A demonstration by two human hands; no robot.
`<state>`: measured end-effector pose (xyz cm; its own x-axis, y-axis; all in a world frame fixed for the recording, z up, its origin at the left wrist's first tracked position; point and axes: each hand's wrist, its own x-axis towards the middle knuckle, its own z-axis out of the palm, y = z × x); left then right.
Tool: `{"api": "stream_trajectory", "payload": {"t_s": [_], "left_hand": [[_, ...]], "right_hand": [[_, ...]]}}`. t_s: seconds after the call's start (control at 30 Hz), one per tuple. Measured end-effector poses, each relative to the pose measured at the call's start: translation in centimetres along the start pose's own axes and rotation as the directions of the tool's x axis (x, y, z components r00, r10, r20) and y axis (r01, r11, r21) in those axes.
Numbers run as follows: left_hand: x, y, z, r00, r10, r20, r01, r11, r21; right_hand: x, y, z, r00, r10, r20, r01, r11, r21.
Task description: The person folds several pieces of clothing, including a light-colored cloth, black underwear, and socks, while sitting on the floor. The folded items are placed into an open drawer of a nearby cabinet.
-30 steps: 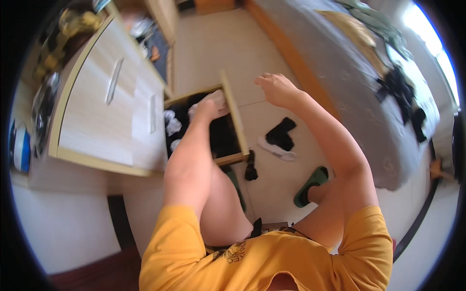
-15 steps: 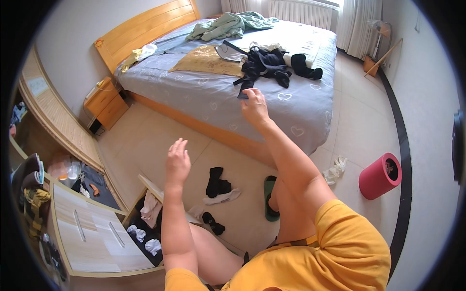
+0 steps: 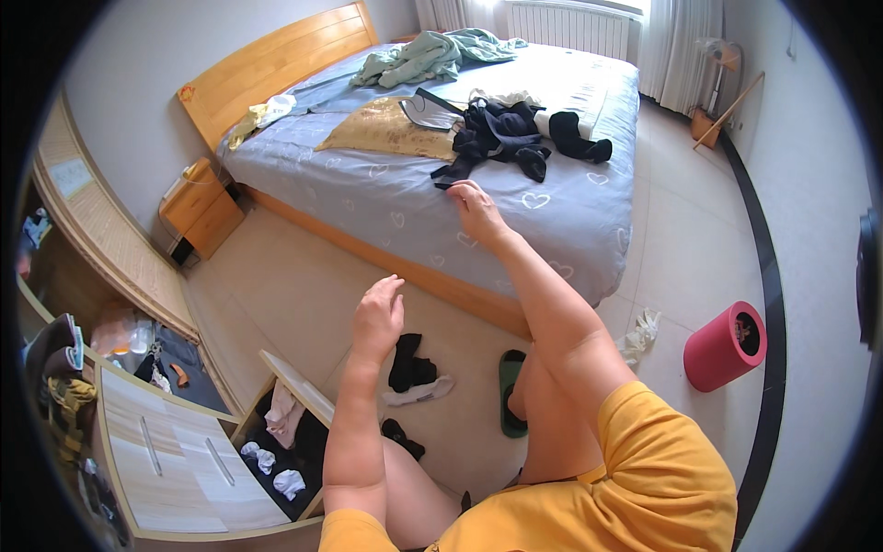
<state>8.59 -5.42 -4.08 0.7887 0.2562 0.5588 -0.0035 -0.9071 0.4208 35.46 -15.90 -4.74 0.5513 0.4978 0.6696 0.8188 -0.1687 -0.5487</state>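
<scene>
My right hand [image 3: 478, 212] is at the near edge of the bed, its fingers pinched on the end of a black piece of clothing [image 3: 448, 175]. That piece hangs toward me from a heap of dark clothes [image 3: 501, 129] on the bed. My left hand [image 3: 377, 317] is in the air over the floor, holding nothing, its fingers loosely stretched. Below it on the floor lie a black sock [image 3: 409, 366], a white sock [image 3: 421, 390] and another black item [image 3: 403, 442] partly hidden by my leg. Left of my forearm, a pulled-out drawer [image 3: 299, 386] holds several white balled cloths and a pink cloth [image 3: 283, 416].
On the bed [image 3: 405, 198] are a gold pillow [image 3: 382, 127], a green blanket [image 3: 428, 57] and another black cloth [image 3: 581, 143]. A red bin [image 3: 713, 354] and a crumpled pale cloth [image 3: 641, 336] are on the right floor. A wooden nightstand [image 3: 204, 207] stands left.
My left hand has moved right. My right hand has shifted slightly left and down, and the end of the black clothing now lies further left and nearer me.
</scene>
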Motion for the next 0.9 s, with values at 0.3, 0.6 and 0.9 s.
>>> {"api": "stream_trajectory", "payload": {"t_s": [0.3, 0.6, 0.9], "left_hand": [[-0.7, -1.6, -0.5, 0.933, -0.343, 0.104, 0.347, 0.791, -0.503], [-1.6, -1.6, -1.9, 0.961, -0.256, 0.103, 0.276, 0.902, -0.333], [-2.9, -2.5, -3.7, 0.966, -0.252, 0.063, 0.260, 0.926, -0.275]], "right_hand": [[-1.0, -10.1, 2.3, 0.835, -0.047, 0.548, -0.202, 0.900, 0.385], [0.8, -4.7, 0.7, 0.819, 0.480, -0.314, -0.445, 0.877, 0.180], [4.2, -3.7, 1.3, 0.820, 0.572, -0.001, -0.433, 0.621, 0.653]]}}
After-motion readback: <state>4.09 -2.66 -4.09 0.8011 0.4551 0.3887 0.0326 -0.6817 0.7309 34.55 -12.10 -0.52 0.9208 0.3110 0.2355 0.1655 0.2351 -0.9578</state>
